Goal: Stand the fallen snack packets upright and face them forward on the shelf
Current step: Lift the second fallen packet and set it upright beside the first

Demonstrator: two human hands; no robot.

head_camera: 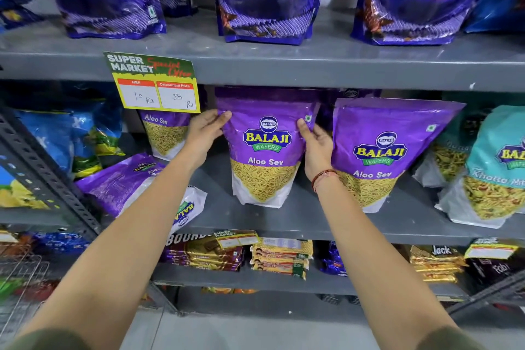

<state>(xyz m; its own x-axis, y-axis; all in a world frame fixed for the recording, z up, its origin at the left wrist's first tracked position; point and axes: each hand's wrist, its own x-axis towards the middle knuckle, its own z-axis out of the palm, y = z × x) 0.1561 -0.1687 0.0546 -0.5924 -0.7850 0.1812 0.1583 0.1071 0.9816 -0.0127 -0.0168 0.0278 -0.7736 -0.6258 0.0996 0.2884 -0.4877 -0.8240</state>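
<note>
Shelf (312, 224) — packet (265, 148) between hands (206, 133)

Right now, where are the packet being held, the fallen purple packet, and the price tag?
Held packet (265, 148), head view, logo.
Fallen packet (119, 182), head view, purple back.
Price tag (154, 85), head view, yellow card.

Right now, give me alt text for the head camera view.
Both hands, left hand and right hand, hold an upright purple Balaji Aloo Sev packet on a grey shelf. Another fallen Aloo Sev packet lies flat to its left.
</note>
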